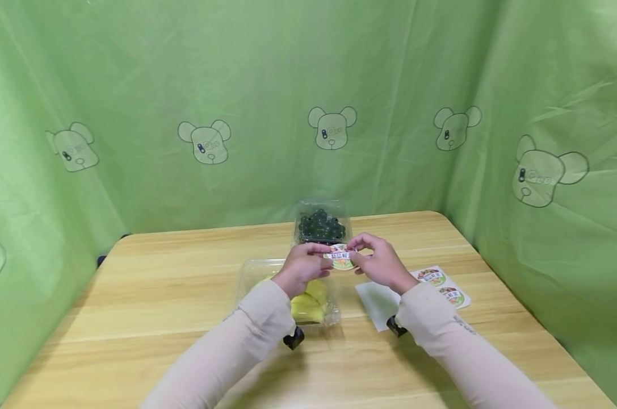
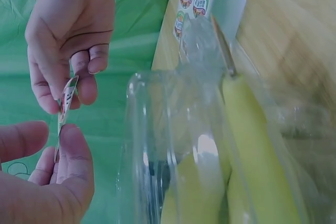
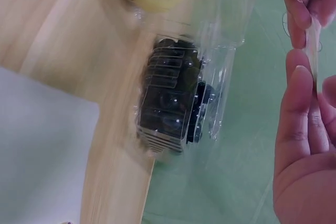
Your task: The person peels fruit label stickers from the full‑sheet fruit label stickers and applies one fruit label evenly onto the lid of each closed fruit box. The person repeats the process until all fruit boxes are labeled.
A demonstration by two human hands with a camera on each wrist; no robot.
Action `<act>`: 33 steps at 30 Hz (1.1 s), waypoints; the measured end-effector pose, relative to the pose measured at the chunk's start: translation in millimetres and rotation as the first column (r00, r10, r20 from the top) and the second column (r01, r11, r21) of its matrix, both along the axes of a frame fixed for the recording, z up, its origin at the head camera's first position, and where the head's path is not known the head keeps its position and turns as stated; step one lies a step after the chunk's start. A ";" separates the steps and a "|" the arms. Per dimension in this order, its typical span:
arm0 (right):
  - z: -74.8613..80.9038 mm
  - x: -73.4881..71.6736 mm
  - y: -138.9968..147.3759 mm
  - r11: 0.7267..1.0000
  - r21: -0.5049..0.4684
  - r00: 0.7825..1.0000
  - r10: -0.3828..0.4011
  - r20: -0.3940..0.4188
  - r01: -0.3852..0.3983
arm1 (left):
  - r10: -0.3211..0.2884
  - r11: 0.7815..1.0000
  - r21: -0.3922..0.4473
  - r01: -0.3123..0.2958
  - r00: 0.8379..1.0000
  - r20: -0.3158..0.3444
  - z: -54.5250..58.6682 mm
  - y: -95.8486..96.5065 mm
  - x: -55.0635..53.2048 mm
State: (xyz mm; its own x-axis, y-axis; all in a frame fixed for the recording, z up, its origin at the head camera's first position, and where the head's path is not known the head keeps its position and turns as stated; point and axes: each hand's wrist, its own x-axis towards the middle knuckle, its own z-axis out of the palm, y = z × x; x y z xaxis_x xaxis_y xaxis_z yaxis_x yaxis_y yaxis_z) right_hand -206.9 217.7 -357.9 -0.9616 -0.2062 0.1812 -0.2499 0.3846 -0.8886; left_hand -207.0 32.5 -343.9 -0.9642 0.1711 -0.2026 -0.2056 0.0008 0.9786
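Observation:
A round, colourfully printed sticker (image 1: pixel 341 262) is held up between both hands over the table. The left hand (image 1: pixel 302 266) pinches its left edge between thumb and fingers. On the opposite edge, the right hand (image 1: pixel 382 262) pinches it the same way. From the left wrist view the sticker (image 2: pixel 66 103) appears nearly edge-on, with its print on one side. Below the left forearm stands a clear plastic box with bananas (image 1: pixel 308 304). Just beyond the hands sits another clear box (image 1: pixel 299 213), its lid raised, holding dark grapes (image 1: pixel 320 226).
A white sticker sheet (image 1: pixel 377 301) with several round printed stickers (image 1: pixel 432 277) lies on the wooden table (image 1: pixel 175 301), partly under the right forearm. Green curtains (image 1: pixel 267 68) printed with bear heads enclose the back and sides.

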 end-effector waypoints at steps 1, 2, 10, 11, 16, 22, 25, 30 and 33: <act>0.8 -0.6 -0.9 1.000 -0.006 1.000 0.006 -0.001 -0.006 | 0.001 1.000 0.006 -0.001 1.000 0.003 0.2 -1.6 -0.1; 1.2 -1.3 -1.6 1.000 -0.014 1.000 0.010 0.003 -0.010 | 0.002 1.000 0.006 -0.002 1.000 0.000 -0.1 -3.1 -0.2; -5.5 -5.4 -5.0 0.998 -0.045 0.998 0.054 0.014 -0.054 | 0.010 1.000 -0.010 -0.010 1.000 -0.003 -4.4 -14.3 -0.3; -6.4 -5.8 -6.4 0.997 -0.047 0.998 0.058 0.012 -0.057 | 0.009 1.000 -0.014 -0.009 1.000 -0.006 -4.6 -16.0 -0.3; -8.2 -7.8 -13.4 0.997 -0.050 0.998 0.062 -0.008 -0.062 | 0.000 1.000 -0.031 -0.001 1.000 -0.029 -3.2 -24.1 0.3; -4.9 -8.4 -20.3 0.995 -0.064 0.997 0.071 -0.019 -0.072 | -0.017 0.999 -0.029 0.017 1.000 -0.018 0.6 -33.4 0.8; -3.0 -7.4 -23.0 0.993 -0.073 0.996 0.089 -0.018 -0.090 | -0.031 0.999 -0.023 0.030 1.000 -0.007 1.4 -38.2 0.1; -2.7 -7.4 -27.4 0.992 -0.087 0.995 0.095 -0.020 -0.097 | -0.050 0.999 -0.015 0.050 0.999 0.003 3.1 -44.8 -0.2; -4.4 -8.5 -29.3 0.991 -0.085 0.995 0.102 -0.020 -0.103 | -0.075 0.997 -0.010 0.075 0.997 -0.002 2.1 -49.8 -1.2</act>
